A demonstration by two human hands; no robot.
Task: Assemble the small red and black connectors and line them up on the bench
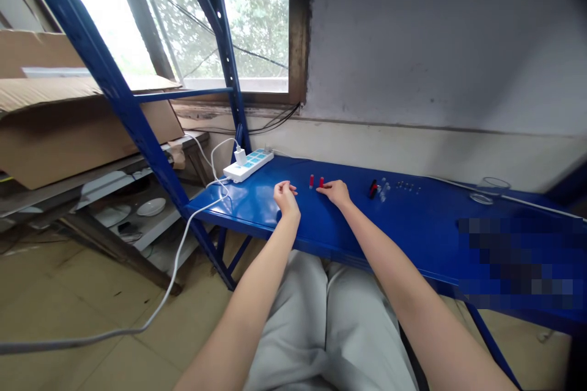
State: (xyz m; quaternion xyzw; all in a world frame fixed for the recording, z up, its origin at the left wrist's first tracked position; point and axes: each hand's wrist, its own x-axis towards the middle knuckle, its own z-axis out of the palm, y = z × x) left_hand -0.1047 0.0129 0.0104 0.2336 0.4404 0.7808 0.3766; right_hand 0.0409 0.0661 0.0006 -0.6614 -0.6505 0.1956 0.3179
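At far left, a large cardboard box [68, 140] sits on a grey shelf [55, 203], and a white saucer [151, 206] lies on a lower shelf. A blue steel rack upright [123, 116] rises in front of them, beside a window [247, 18] showing green leaves.

Further right, a white power strip [250, 166] lies at the far left end of a blue steel bench [238, 211]. A white charger [240, 156] is plugged into it, and a white cable [183, 256] trails down to the tiled floor [82, 299].

The left hand [285, 198] rests on the bench with its fingers curled loosely together, holding nothing visible. Just right of it, 2 small red pieces [311, 181] stand side by side near the far edge, between the hands. The right hand [335, 193] lies flat-ish on the bench, its fingers together and reaching left, their tips just beside the nearer red piece and not clamped on it. Light grey trousers [321, 317] show below, on the near side of the bench.

Further right stand a black and red piece [373, 189] and small clear pieces [383, 191], then a row of tiny parts [408, 186], too small to identify. At far right are a thin clear loop [481, 198] and another white cable [513, 200]. A pixelated patch [518, 263] hides the near right of the bench.
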